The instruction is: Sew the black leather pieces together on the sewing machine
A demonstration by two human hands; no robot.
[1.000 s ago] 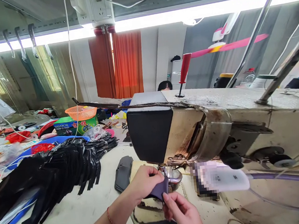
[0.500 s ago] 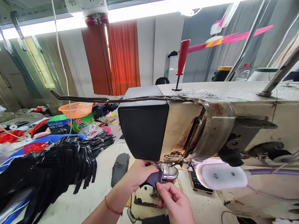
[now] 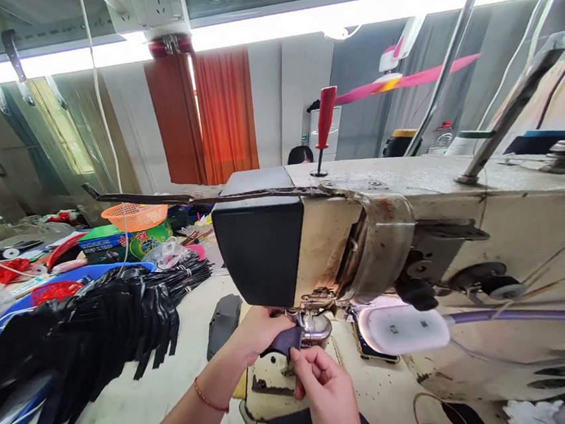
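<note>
A small dark purple-black piece of material (image 3: 289,340) lies under the needle area of a sewing machine (image 3: 335,240). My left hand (image 3: 260,334) presses and grips its far left part, thumb on top, close to the metal presser foot. At the near edge, the thumb and bent fingers of my right hand (image 3: 328,386) pinch the same piece. A curved shiny metal guide (image 3: 318,328) stands just to its right. The needle tip is too small to make out.
Stacked black strips (image 3: 107,315) spread over the left of the table, beside a blue tray (image 3: 3,317). An orange basket (image 3: 136,216) rests on a green box (image 3: 116,245). A lit white lamp (image 3: 406,328) hangs right of my hands. A red-handled screwdriver (image 3: 325,118) stands on the machine.
The whole view has shifted slightly, so the machine appears a little further left. Both hands keep their hold on the dark piece, with hardly any movement relative to the machine.
</note>
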